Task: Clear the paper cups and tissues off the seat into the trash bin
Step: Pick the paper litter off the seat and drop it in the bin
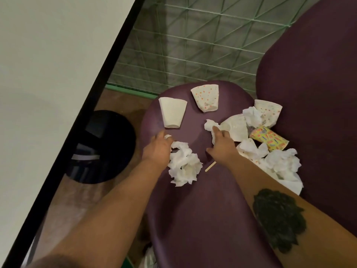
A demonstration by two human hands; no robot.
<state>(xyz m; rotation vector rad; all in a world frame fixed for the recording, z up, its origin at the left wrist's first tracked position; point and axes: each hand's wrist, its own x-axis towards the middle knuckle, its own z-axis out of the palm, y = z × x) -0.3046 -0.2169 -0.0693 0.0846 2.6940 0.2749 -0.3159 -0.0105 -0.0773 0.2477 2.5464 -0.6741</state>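
While both hands pinch tissues, plain cup point(172, 113) lies flat (rim pointing away), bin point(104, 147) left.

Dim, warm indoor light, soft and even. White tissues point(184, 165) slightly blown out. Whole frame mildly soft, compression smear. Wide-angle bending toward 10 and 2 o'clock. Trash bin point(104, 146) in deep shadow.

I take this for a waiting or lounge area: purple padded seat point(202, 209), green wire mesh point(193, 45) behind, brown floor point(119, 101).
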